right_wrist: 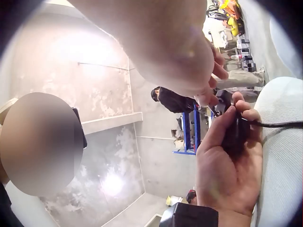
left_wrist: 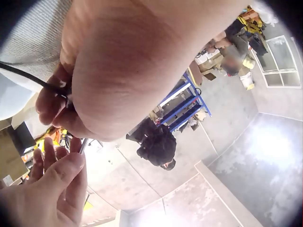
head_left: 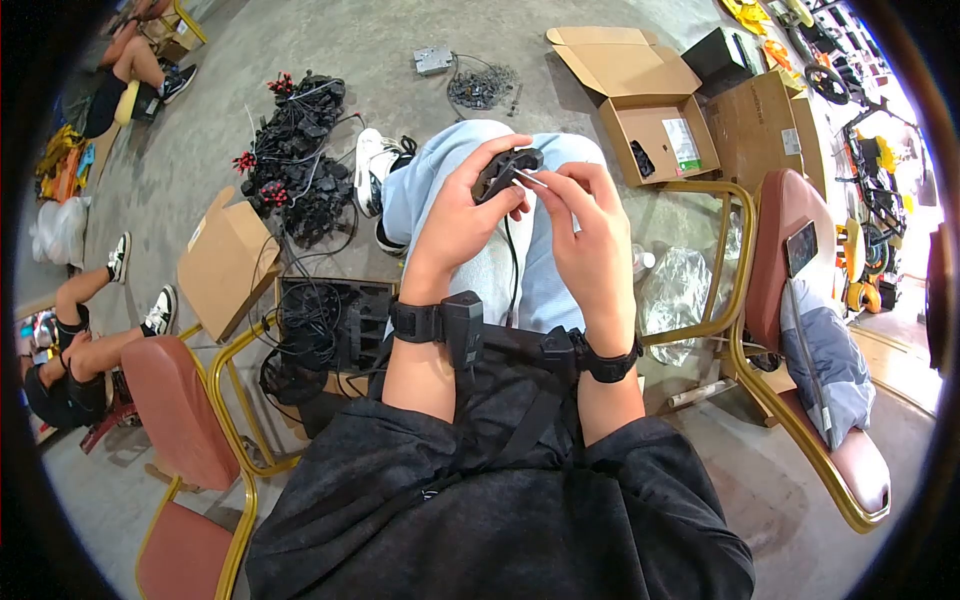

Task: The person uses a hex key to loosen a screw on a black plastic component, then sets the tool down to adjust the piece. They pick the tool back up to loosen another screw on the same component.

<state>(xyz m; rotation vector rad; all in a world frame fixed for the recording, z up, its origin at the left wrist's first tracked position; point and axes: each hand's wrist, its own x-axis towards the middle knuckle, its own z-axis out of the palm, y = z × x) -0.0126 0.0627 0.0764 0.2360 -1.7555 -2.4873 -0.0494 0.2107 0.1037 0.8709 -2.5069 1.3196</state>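
Note:
My left hand (head_left: 462,215) grips a black plastic device (head_left: 497,176) above the lap, its fingers curled round the body. From the device a black cable (head_left: 513,265) runs down between the knees. In the right wrist view the dark device (right_wrist: 235,135) lies across the left palm, with the thumb over it. My right hand (head_left: 590,230) pinches a thin silver metal tool (head_left: 530,179), its tip right at the device. Most of that tool is hidden by the fingers; a short length of the metal shaft (left_wrist: 84,145) shows in the left wrist view.
A heap of black parts and cables (head_left: 300,160) lies on the floor ahead left. An open cardboard box (head_left: 655,115) stands ahead right. Chairs flank me, the right one (head_left: 790,255) bearing a phone (head_left: 801,249) and a grey garment (head_left: 830,350). Other people sit at left.

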